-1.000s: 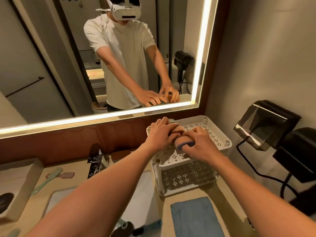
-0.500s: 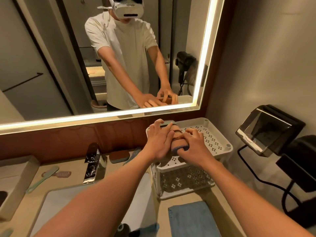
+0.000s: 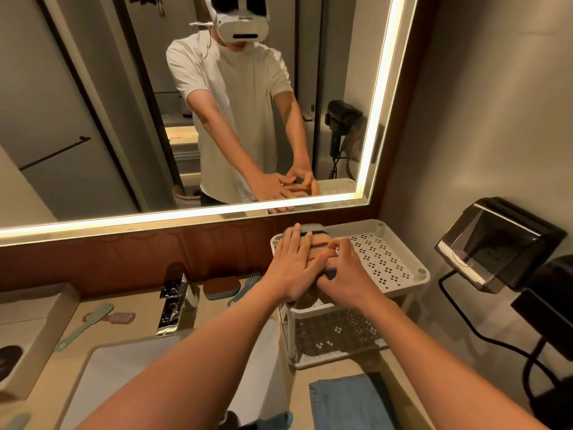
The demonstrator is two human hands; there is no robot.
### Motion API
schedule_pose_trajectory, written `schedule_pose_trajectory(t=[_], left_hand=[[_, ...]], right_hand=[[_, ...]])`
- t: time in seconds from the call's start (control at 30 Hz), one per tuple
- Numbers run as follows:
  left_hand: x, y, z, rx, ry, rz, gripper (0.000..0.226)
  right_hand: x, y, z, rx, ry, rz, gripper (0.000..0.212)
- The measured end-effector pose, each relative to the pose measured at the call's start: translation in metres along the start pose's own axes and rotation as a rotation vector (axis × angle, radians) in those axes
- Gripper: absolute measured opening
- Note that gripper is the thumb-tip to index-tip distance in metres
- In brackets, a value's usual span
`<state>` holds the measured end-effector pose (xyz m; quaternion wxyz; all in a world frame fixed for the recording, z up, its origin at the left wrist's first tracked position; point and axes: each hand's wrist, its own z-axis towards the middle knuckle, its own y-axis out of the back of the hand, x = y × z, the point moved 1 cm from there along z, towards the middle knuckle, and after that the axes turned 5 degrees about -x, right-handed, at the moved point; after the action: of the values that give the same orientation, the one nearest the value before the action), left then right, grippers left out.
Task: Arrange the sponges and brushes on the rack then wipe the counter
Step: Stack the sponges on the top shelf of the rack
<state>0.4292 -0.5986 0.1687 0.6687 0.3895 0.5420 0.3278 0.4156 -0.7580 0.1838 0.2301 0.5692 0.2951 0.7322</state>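
A white perforated two-tier rack (image 3: 387, 259) stands on the counter at the right. A row of orange sponges with blue-grey backing (image 3: 319, 238) sits on edge along the left side of its top shelf. My left hand (image 3: 291, 265) lies flat with straight fingers against the row's left side. My right hand (image 3: 344, 274) curls its fingers round the nearest sponge of the row. Left of the rack, one more sponge (image 3: 221, 287) and a teal brush (image 3: 248, 283) lie on the counter. A teal-handled brush with pink bristles (image 3: 93, 321) lies further left.
A folded blue cloth (image 3: 350, 401) lies on the counter in front of the rack. A chrome tap (image 3: 172, 302) stands behind the white sink (image 3: 108, 367). A black dispenser (image 3: 496, 243) and cable hang on the right wall. A tray (image 3: 34, 324) sits at the far left.
My left hand has flattened against the sponge row and both hands have shifted slightly toward the rack's back-left corner. The view has moved in closer.
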Motion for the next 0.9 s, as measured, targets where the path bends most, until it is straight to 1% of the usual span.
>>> schedule_pose_trajectory(t=[0.1, 0.23, 0.4, 0.57, 0.67, 0.73, 0.9], left_hand=[[-0.001, -0.001, -0.001, -0.005, -0.009, 0.018, 0.074], [-0.006, 0.001, 0.001, 0.017, 0.021, -0.074, 0.076], [-0.009, 0.006, 0.004, 0.071, 0.067, -0.094, 0.077], [-0.013, 0.006, 0.008, 0.118, 0.102, -0.085, 0.074], [-0.017, 0.006, 0.008, 0.116, 0.144, -0.149, 0.069], [-0.019, 0.006, 0.007, 0.113, 0.143, -0.15, 0.068], [-0.018, 0.007, 0.008, 0.133, 0.145, -0.154, 0.072]], right_hand=[[0.0, -0.003, 0.001, 0.008, 0.012, 0.05, 0.085], [0.001, -0.006, 0.002, 0.033, 0.014, 0.063, 0.096], [0.003, -0.012, 0.004, 0.027, 0.06, 0.042, 0.095], [0.005, -0.012, 0.006, 0.073, 0.036, 0.037, 0.098], [0.007, -0.012, 0.006, 0.114, 0.023, -0.012, 0.101], [0.008, -0.012, 0.006, 0.13, 0.03, -0.043, 0.101], [0.015, -0.01, 0.004, 0.142, 0.026, -0.05, 0.099]])
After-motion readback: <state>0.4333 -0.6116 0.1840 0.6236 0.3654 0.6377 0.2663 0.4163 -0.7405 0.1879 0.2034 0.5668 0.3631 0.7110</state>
